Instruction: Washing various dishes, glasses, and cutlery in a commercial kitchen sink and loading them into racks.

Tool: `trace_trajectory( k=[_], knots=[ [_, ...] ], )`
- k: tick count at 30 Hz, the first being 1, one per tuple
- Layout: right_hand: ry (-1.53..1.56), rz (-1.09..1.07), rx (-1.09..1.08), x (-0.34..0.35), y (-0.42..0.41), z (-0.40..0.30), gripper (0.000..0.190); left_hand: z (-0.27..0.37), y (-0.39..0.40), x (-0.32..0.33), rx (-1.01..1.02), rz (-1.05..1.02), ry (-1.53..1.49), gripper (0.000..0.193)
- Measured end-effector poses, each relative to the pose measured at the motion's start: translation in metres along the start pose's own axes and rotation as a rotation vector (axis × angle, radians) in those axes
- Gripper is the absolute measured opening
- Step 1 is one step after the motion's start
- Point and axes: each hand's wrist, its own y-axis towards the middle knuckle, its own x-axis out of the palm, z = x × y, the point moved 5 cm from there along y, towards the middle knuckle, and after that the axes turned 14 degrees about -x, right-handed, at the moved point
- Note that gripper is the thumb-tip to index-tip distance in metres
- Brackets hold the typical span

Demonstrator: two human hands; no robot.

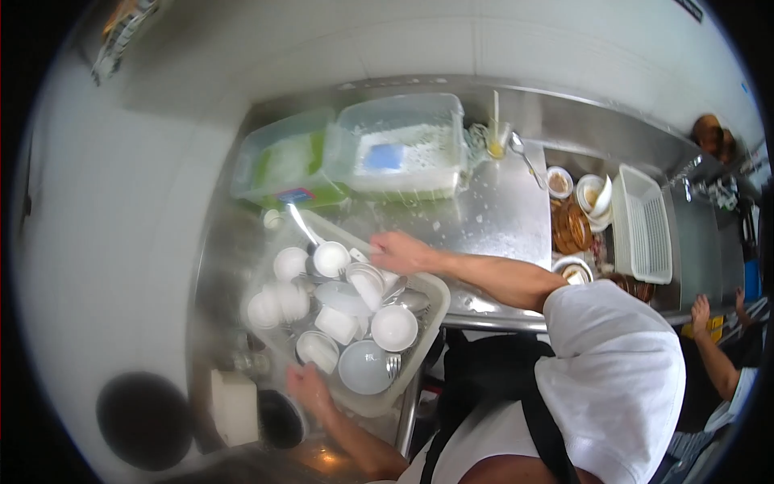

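A white perforated plastic basket (438, 302) sits tilted before me on the steel counter. It is heaped with small white bowls (394, 328), white spoons (366, 290), a fork (393, 365) and a greyish-white bowl (365, 366). My right hand (399, 251) is closed over the basket's upper rim. Around the lower left rim, my left hand (309, 390) is closed too; its fingers are partly blurred. A ladle-like utensil with a metal handle (302, 224) sticks out over the far edge.
Two clear plastic tubs, one with green liquid (290, 157) and one with foamy water (399, 148), stand along the wall. Used dishes (568, 227) and an upright white basket (644, 224) fill the right side. Another person's hand (700, 311) rests by the sink edge.
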Motion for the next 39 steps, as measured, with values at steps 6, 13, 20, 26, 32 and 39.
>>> trace_trajectory(
  k=[6, 13, 20, 26, 32, 39],
  knots=[
    [0.023, 0.133, 0.055, -0.03, -0.026, -0.02, 0.026, 0.02, -0.001, 0.005, 0.099, -0.019, 0.042, 0.013],
    [0.012, 0.342, 0.144, -0.056, -0.091, -0.034, 0.026, 0.025, 0.002, 0.037, 0.222, -0.149, 0.004, 0.014],
    [-0.241, 0.542, 0.276, -0.08, -0.148, -0.097, 0.024, 0.089, -0.022, 0.043, 0.278, -0.539, -0.209, 0.012],
    [-0.454, 0.752, 0.577, -0.009, -0.148, -0.111, 0.026, 0.065, 0.095, 0.117, 0.468, -0.869, -0.079, 0.01],
    [-0.732, 0.935, 0.789, -0.003, -0.128, -0.182, 0.029, 0.154, 0.122, 0.162, 0.666, -1.082, 0.035, 0.015],
    [-0.752, 1.079, 0.851, -0.005, -0.132, -0.165, 0.026, 0.197, 0.112, 0.198, 0.698, -1.194, 0.086, 0.021]
  ],
)
